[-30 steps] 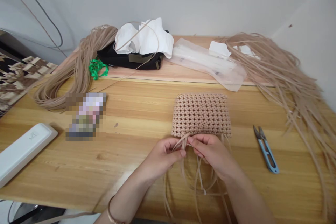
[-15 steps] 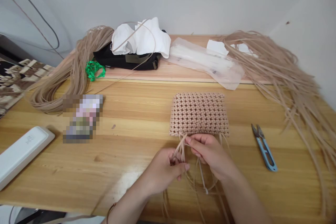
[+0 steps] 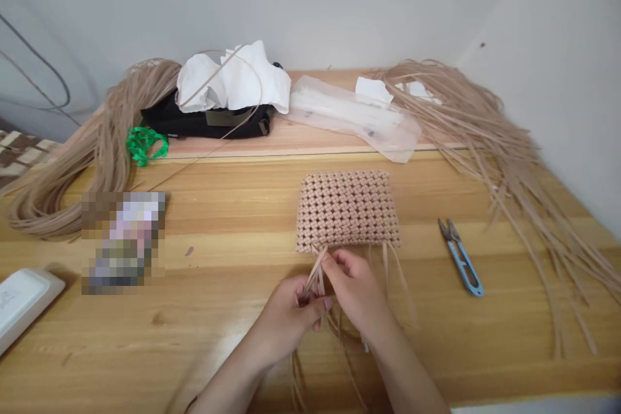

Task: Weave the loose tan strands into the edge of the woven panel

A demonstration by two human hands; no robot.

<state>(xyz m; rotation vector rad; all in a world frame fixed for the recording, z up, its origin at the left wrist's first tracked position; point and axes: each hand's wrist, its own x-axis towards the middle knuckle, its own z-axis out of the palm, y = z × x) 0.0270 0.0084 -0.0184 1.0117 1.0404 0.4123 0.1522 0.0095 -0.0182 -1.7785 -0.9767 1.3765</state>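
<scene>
A woven beige panel with an open knotted pattern lies flat on the wooden table. Loose flat strips run from its near edge, crossing one another at its lower left corner. My left hand is closed around several of these strips, thumb on top. Just right of it, my right hand pinches a strip between thumb and forefinger close to the crossing. More strips hang below both hands and from the panel's right side. To the right lie blue-handled thread snips, touched by neither hand.
Bundles of beige strips lie at the left and right. A black pouch topped with white tissue stands at the back, beside green ribbon and a plastic bag. A white case sits at the left edge.
The view has swung right, so things appear further left. My right hand has come in closer over the left hand, still pinching a strip; the left keeps its hold.
</scene>
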